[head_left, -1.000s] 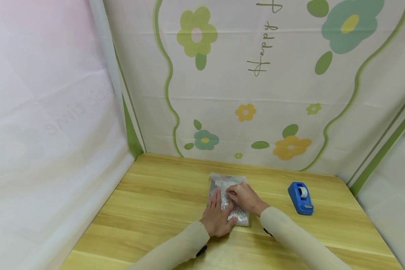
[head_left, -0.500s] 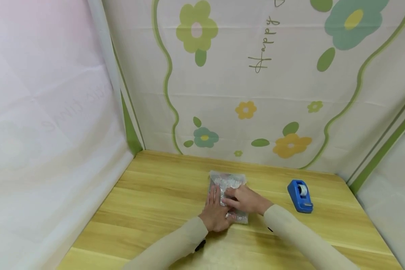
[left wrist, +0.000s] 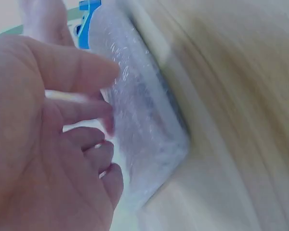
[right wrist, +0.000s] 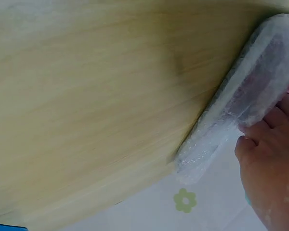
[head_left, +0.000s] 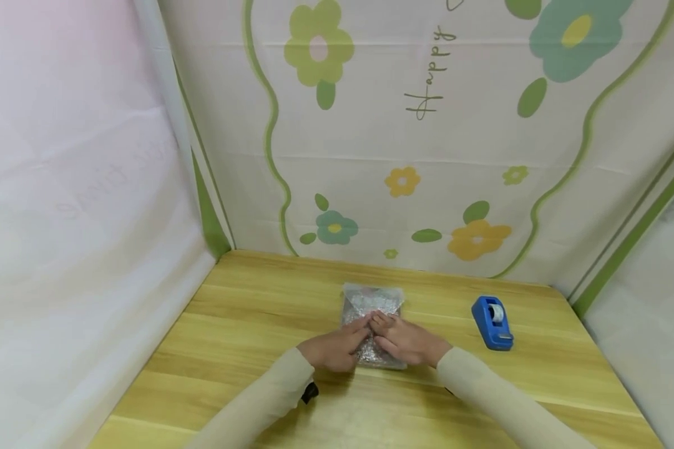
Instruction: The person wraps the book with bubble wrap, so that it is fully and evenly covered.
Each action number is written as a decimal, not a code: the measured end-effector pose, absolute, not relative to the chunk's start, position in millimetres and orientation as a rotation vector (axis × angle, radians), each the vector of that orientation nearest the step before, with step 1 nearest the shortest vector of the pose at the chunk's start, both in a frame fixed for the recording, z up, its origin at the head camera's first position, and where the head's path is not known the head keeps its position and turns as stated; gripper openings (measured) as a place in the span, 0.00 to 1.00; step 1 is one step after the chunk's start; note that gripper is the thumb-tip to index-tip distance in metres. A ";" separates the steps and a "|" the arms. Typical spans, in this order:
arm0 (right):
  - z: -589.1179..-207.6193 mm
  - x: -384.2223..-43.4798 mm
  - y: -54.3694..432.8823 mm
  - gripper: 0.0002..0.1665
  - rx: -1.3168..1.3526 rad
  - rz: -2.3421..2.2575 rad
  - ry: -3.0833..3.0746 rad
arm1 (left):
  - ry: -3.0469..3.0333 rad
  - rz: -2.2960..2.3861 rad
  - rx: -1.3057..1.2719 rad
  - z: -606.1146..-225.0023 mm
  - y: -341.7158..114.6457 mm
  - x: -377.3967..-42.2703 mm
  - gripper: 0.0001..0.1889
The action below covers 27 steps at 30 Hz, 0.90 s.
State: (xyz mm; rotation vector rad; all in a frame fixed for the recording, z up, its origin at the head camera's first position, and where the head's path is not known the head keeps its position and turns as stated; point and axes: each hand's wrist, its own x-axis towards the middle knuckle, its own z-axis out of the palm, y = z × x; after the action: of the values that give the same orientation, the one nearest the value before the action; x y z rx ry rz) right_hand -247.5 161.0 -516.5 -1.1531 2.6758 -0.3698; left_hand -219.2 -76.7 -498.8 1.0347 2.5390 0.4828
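A flat package in clear bubble wrap (head_left: 379,358) lies on the table in front of the person. Over its middle the fingertips of both hands come together. The left hand (head_left: 334,349) reaches in from the left; in the left wrist view its thumb and forefinger extend to the wrap (left wrist: 149,130), while the other fingers bend loosely. The right hand (head_left: 409,341) rests on the package from the right, fingers bent slightly and touching the wrap (right wrist: 250,91). Whether anything small lies under the fingertips is hidden.
On the right of the wooden table (head_left: 247,324) stands a blue tape dispenser (head_left: 492,323) with a roll of tape. A flower-printed cloth (head_left: 371,137) hangs behind the table, and pale cloths hang on both sides.
The left hand has lifted from lying flat on the package and turned, bringing its fingertips to the right hand's. The right hand's fingers have spread from a tighter curl onto the wrap.
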 end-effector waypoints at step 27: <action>-534.8 -236.3 172.6 0.42 -1.170 -0.344 2.664 | 2.742 0.112 0.921 -518.1 -57.2 -215.0 0.41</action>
State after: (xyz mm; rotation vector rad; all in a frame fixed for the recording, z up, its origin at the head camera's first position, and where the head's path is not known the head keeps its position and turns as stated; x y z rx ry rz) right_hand -236.3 172.6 -534.8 -1.1695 2.6638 -0.3444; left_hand -215.0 -57.2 -518.1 0.9212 2.7416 0.1125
